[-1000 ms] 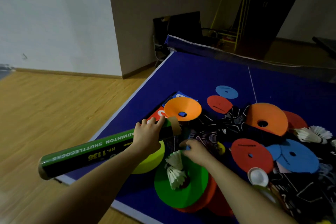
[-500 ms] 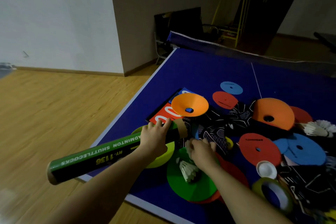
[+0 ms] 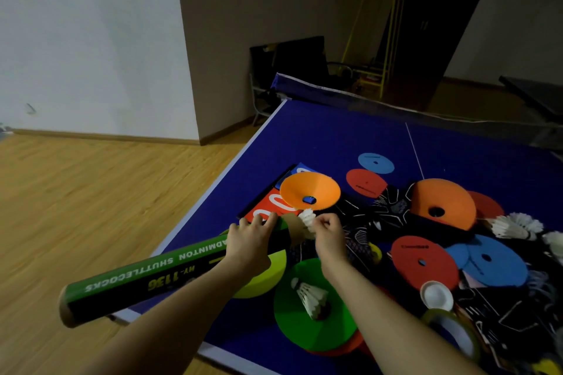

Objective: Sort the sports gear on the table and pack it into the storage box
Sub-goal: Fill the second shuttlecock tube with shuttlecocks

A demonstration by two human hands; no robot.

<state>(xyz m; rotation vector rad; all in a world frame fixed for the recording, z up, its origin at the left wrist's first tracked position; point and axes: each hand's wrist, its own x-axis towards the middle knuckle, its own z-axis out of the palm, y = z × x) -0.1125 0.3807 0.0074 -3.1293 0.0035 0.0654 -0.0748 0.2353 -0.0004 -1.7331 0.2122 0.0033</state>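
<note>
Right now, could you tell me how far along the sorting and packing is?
Early. No storage box is in view, so nothing looks packed. In hand: the left hand grips the green shuttlecock tube while the right hand feeds a shuttlecock into its open end. Left: another shuttlecock on the green disc, more shuttlecocks and coloured cones across the table.

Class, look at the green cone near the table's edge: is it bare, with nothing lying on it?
No: a white shuttlecock lies on its side on top of the green cone.

I count one green shuttlecock tube, two orange cones, three blue discs, two white tape rolls.
</note>
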